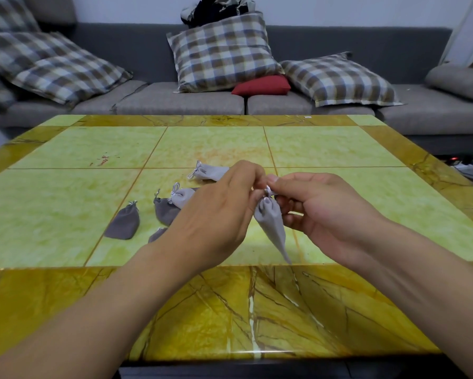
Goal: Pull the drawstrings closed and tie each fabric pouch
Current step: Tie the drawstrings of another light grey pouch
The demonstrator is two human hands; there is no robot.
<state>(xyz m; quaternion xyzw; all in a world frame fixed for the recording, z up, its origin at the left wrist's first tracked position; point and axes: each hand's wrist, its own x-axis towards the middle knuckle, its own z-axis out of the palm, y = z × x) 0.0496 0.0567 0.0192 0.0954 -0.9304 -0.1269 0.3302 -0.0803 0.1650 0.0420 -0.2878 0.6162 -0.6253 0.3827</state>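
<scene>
The long grey fabric sofa (175, 101) fills the far side of the room, with big checked cushions (224, 53) leaning along its back and one small red cushion (261, 85) tucked between two of them. In front of it sits the glossy yellow-green marble-patterned desk (79, 149) with its darker amber border.

My left hand (219, 212) and my right hand (320, 209) meet above the middle of the desk, both raised off its surface. Between them hangs the light grey fabric pouch (272, 222), its gathered neck up at my fingers and its body tapering down to a point toward me. Each grip is clamped on the pale drawstring (267, 190) at the pouch's neck: left fingertips pinch it from one side, right thumb and forefinger from the other (the cord itself is mostly hidden by my fingers).

To the left lie the other pouches, on the desk. A second light grey pouch (212, 172) rests beyond my left hand, neck cinched with a small bow. Another pale one (182, 196) lies partly behind my left hand, overlapping a dark grey pouch (165, 210). A separate dark grey pouch (123, 222) lies furthest left, and the corner of one more dark pouch (157, 234) peeks out beside my left wrist
</scene>
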